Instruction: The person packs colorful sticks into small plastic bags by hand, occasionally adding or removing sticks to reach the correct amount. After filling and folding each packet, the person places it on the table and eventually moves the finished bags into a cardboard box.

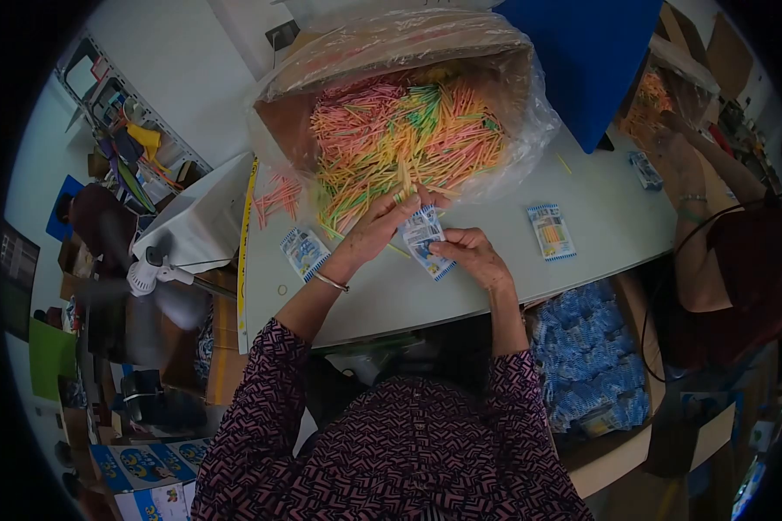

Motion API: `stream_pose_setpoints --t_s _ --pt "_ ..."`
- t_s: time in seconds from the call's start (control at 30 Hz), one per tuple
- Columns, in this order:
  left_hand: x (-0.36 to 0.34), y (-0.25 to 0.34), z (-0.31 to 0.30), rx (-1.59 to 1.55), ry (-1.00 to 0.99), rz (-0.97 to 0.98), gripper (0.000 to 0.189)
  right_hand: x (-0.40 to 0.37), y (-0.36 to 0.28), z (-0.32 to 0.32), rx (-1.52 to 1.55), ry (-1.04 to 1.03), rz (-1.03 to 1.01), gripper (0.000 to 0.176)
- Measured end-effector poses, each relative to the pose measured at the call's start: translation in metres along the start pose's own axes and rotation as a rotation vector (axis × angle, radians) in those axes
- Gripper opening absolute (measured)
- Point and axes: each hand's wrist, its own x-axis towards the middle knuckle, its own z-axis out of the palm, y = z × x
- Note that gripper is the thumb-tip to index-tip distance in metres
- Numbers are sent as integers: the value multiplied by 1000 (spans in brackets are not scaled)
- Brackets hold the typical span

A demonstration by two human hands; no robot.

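Observation:
My left hand (381, 224) is closed around a small bundle of thin yellowish sticks (406, 176), just over the near side of the heap. Between finger and thumb, my right hand (476, 257) grips a blue-and-white printed packet (422, 236). The packet's upper end meets the fingers of my left hand, right below the sticks. Beyond both hands lies a big pile of thin pink, yellow, orange and green sticks (408, 130) in a plastic-lined cardboard box (282, 130) tipped toward me. Another blue-and-white packet (304, 253) lies on the table left of my left wrist.
A packet with coloured sticks showing (552, 232) lies on the table (374, 300) at right. Below the edge stands a carton of blue packets (589, 356). Loose pink sticks (278, 201) and a rubber band (281, 289) lie left. A fan (152, 273) stands left; a co-worker's arm (691, 200) reaches in at right.

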Motion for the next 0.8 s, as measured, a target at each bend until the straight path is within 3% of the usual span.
stream_pose_setpoints --t_s 0.2,0.4,0.47,0.6,0.7,0.77,0.8 --pt "6 0 -10 153 -19 167 28 -1 -8 3 -9 68 -46 24" --pt "7 -6 -14 581 -40 144 27 1 -2 1 -9 99 -62 25" --pt "7 -2 -10 713 4 253 26 0 -2 3 15 123 -96 24" --pt "10 -2 -15 430 20 266 25 -1 -5 2 -22 132 -80 23" --pt "7 7 -16 323 72 93 26 0 -3 1 -4 128 -38 21" --pt "6 20 -12 218 257 285 26 -1 -3 -1 -5 143 -40 20" --pt "2 30 -11 217 257 283 26 -1 -1 -1 -5 144 -38 20"
